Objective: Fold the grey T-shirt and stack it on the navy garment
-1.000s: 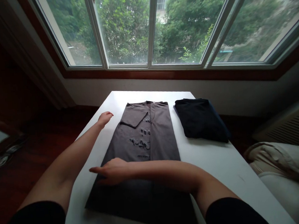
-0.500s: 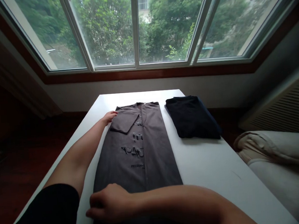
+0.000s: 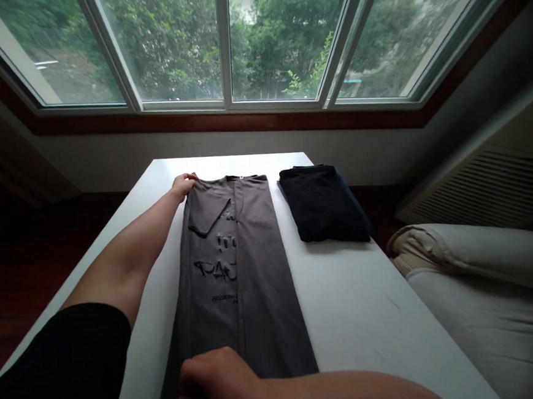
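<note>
A dark grey shirt point(image 3: 266, 261) with black lettering lies lengthwise, its right side folded inward and a short sleeve lying folded at the upper left. At its far left corner, my left hand point(image 3: 185, 184) pinches the shoulder cloth, which is slightly raised. Near the bottom of the view my right hand point(image 3: 221, 384) is over the lower left part of the shirt, its fingers curled closed on the left edge of the cloth. The shirt's lower end is hidden by my right hand and forearm or lies out of view.
A folded black and navy garment stack point(image 3: 325, 204) sits on the white table point(image 3: 347, 291) right of the shirt. Beyond the table is a wide window point(image 3: 227, 113). Beige rolled bedding point(image 3: 483, 256) lies off the right edge.
My left hand has lifted the shirt's far left corner a little. My right hand has come nearer and the left edge has shifted inward. The view has tilted and turned slightly.
</note>
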`<control>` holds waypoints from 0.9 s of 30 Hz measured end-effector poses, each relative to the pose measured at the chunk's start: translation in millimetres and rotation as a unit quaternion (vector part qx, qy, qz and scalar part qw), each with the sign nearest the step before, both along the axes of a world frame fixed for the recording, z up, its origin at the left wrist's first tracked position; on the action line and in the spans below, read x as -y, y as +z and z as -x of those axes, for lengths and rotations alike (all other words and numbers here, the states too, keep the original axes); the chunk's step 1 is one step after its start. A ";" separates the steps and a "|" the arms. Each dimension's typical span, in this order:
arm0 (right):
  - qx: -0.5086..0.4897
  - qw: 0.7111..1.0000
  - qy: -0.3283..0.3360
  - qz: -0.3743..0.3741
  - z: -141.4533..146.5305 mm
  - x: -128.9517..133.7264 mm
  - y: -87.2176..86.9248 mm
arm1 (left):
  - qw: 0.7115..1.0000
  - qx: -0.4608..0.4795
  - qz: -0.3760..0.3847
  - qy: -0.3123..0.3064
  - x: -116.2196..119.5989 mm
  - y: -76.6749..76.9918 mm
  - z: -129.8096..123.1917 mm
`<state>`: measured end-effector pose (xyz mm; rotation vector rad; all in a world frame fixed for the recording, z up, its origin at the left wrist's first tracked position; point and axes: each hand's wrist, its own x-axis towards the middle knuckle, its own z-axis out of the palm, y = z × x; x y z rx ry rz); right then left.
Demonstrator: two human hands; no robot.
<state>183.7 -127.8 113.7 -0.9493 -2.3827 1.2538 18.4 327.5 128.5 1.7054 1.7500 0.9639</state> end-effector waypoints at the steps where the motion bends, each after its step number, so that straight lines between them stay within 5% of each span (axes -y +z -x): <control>1: 0.000 1.000 0.001 0.008 -2.7 1.2 0.7 | 1.000 0.020 0.004 0.012 -2.7 3.2 -5.4; 6: -0.001 0.998 -0.013 0.055 -18.5 9.0 7.8 | 0.998 0.050 -0.030 0.024 -7.0 9.7 -46.6; 13: 0.100 0.991 -0.052 0.078 -38.8 27.7 7.7 | 0.999 0.021 -0.011 -0.040 12.4 -16.8 -108.9; 20: 0.187 0.981 -0.059 -0.006 -47.7 31.4 6.2 | 0.998 -0.046 -0.034 0.012 19.3 -31.9 -119.7; 27: 0.246 0.968 -0.032 -0.029 -45.0 33.1 -4.5 | 0.990 -0.102 -0.022 -0.094 31.7 -35.2 -125.0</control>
